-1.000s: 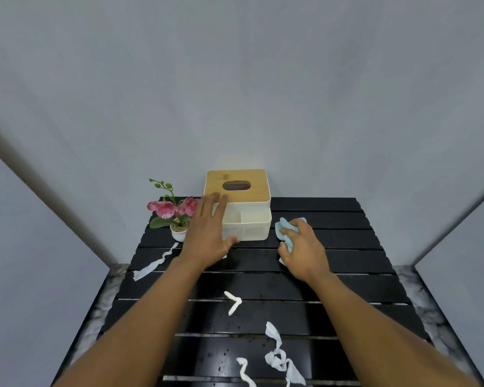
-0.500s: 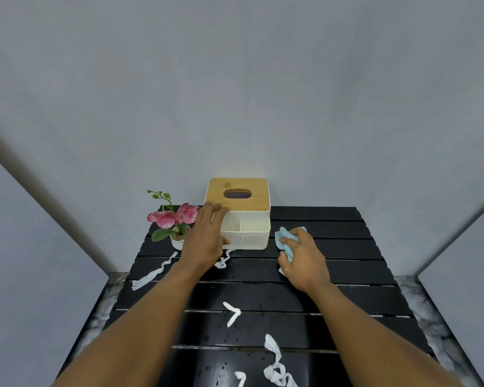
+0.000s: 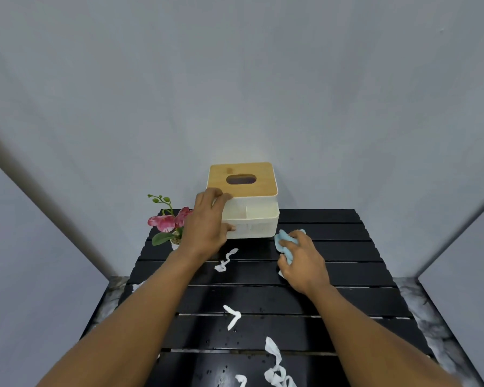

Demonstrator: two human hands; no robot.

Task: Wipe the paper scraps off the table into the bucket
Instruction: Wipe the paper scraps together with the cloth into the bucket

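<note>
**Head view: tissue box gripped, cloth pressed on table, scraps scattered**

Head view, one frame, wide-angle distortion at the edges. Left hand (image 3: 207, 233) clamped on the left end of the tissue box (image 3: 252, 219): fingers over the upper edge beside the wooden lid (image 3: 242, 178), thumb against the lower front wall. Underside of box not visible; lifted or resting, cannot tell. Right hand (image 3: 302, 261) closed on a light blue cloth (image 3: 284, 244), fingers curled together over it, pressed to the black slatted table (image 3: 347, 272) at 4 o'clock from the box. Most of the cloth hidden under the palm.

Paper scraps on the tabletop: one curled strip (image 3: 225, 259) just at 6 o'clock from the box, one bent piece (image 3: 232, 317) at table centre, a tangled cluster (image 3: 275, 367) at the near edge, cut off by the frame bottom. A white sliver at the right hand's heel, mostly concealed.

Potted pink flower (image 3: 165, 223) at 9 o'clock from the box, pot largely hidden behind the left wrist. Bucket not in frame.
</note>
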